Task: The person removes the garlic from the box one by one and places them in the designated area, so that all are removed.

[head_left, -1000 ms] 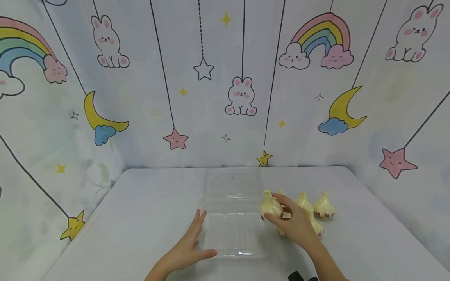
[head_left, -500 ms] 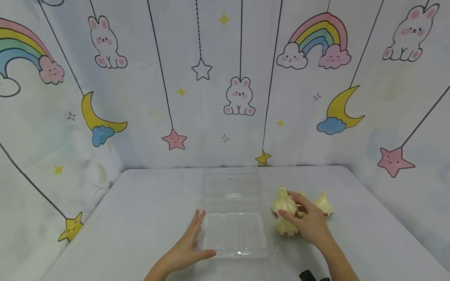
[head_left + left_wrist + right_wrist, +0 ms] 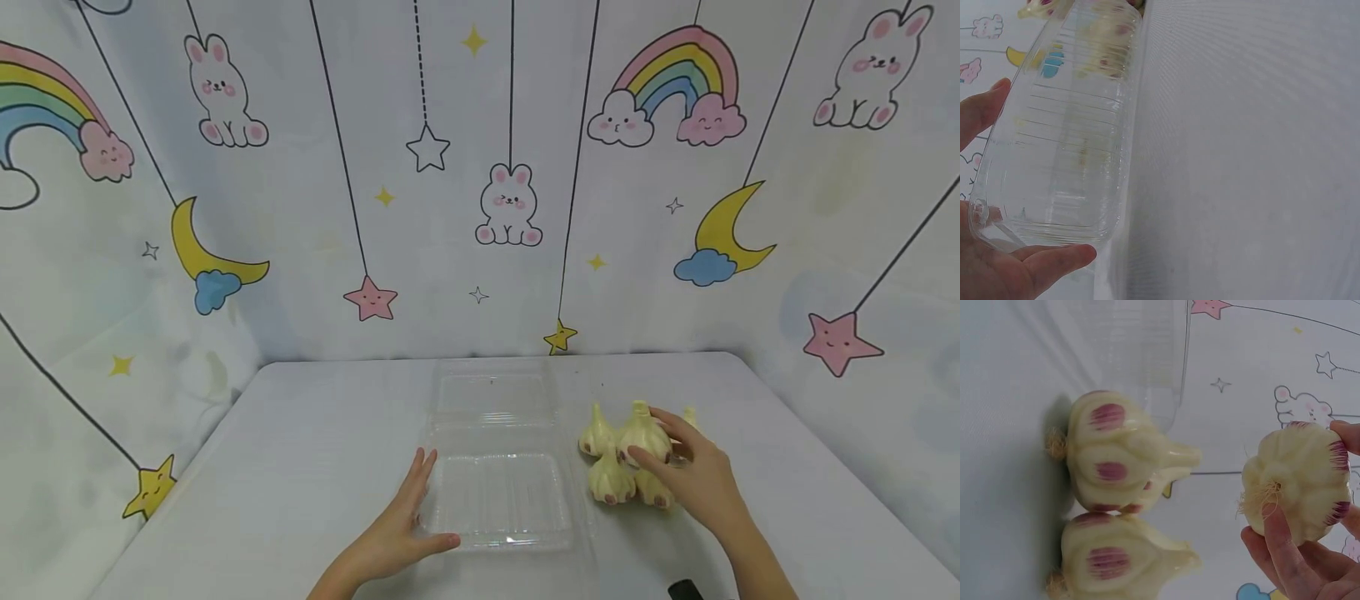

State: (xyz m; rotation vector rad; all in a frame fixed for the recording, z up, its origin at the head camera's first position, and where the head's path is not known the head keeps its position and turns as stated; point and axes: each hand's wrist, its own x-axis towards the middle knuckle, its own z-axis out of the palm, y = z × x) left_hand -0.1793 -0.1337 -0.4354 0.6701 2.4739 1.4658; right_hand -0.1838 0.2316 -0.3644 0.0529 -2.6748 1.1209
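My right hand (image 3: pixel 697 475) pinches a garlic bulb (image 3: pixel 643 435) between thumb and fingers, over the other bulbs. The right wrist view shows the held garlic's rooty base (image 3: pixel 1272 487) and purple streaks, a fingertip right at the roots. Below it stand upright bulbs, one nearer the container (image 3: pixel 1116 453) and another beside it (image 3: pixel 1122 559). My left hand (image 3: pixel 401 529) rests at the left front corner of a clear plastic clamshell container (image 3: pixel 502 500), fingers straight along its side and thumb at the front edge. The container lies open with nothing in it, its lid (image 3: pixel 493 398) folded back.
Several garlic bulbs, including a back-left one (image 3: pixel 596 435) and a front one (image 3: pixel 611 483), cluster right of the container on the white table (image 3: pixel 322 450). Another bulb (image 3: pixel 690 417) is partly hidden behind my right hand. A patterned curtain (image 3: pixel 450 250) surrounds the table's back and sides.
My right hand has carried the garlic bulb rightward, from beside the container's edge to over the cluster, uncovering bulbs on the left. The left hand and container have stayed in place.
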